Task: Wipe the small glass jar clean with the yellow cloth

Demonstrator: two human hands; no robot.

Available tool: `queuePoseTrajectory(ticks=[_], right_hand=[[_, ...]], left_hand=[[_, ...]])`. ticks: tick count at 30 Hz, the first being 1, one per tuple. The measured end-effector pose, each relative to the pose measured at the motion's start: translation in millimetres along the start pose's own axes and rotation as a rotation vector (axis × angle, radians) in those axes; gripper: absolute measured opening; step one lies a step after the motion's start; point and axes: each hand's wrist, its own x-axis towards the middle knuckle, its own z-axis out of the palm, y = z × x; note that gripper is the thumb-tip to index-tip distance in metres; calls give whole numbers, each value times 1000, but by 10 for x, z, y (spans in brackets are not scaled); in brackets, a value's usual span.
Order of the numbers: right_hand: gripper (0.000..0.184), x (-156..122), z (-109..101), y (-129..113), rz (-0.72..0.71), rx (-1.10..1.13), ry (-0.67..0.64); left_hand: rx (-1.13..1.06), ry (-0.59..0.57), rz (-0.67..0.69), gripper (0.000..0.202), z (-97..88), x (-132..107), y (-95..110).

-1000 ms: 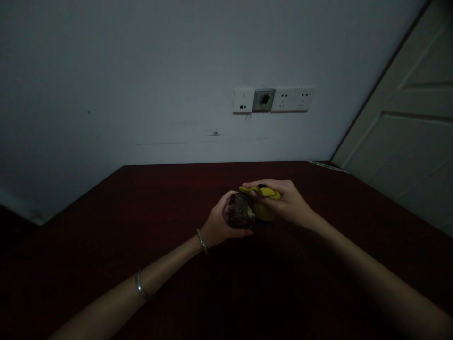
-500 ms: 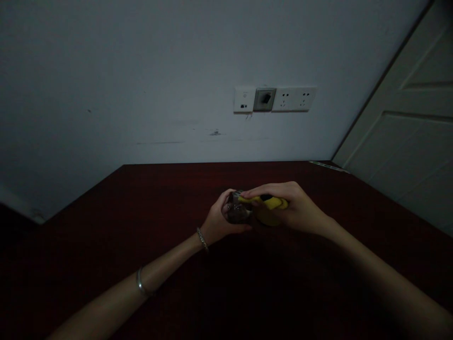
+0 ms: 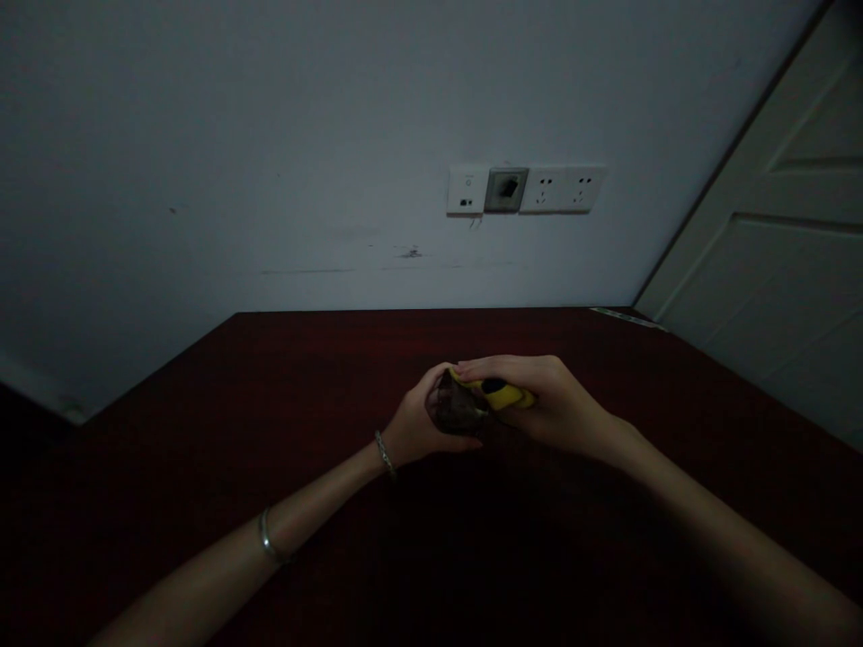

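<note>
Pinching a long yellow, black-patched item (image 3: 513, 397) pointing leftward, your right grip (image 3: 564, 400) has the dark, glossy, rounded object (image 3: 458, 409) just left, cupped by your left grip (image 3: 414, 422).

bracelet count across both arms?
2, both on the left arm: a textured bracelet just behind the left hand, and a smooth silver bangle farther up. None visible on the right arm; more may lie out of frame.

The left hand (image 3: 418, 424) holds a dark object (image 3: 458, 410) (right hand (image 3: 564, 401), yellow (image 3: 511, 397)).

Yellow object (image 3: 511, 397) partly hidden
</note>
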Motion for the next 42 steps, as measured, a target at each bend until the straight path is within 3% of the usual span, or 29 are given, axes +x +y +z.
queuePoseTrajectory(ticks=[6, 11, 16, 22, 27, 31, 37, 42], right_hand=[[43, 13, -63, -98, -39, 18, -69], [34, -3, -81, 26, 77, -24, 91], [25, -3, -4, 121, 204, 33, 133], [33, -29, 77, 96, 83, 32, 193], [38, -32, 27, 6, 8, 54, 153], [34, -30, 4, -37, 9, 52, 118], [33, -50, 56, 114, 94, -23, 264], [32, -68, 93, 146, 12, -19, 255]], left_hand=[[-31, 46, -3, 84, -12, 10, 32], [-72, 36, 17, 82, 11, -3, 91], [-110, 10, 43, 83, 40, -5, 112], [-113, 45, 7, 87, 44, -1, 102], [-189, 137, -59, 83, 41, 15, 84], [-239, 180, -126, 74, 30, 38, 106], [-323, 145, -177, 71, 57, 11, 205], [-355, 191, -191, 69, 98, 6, 215]])
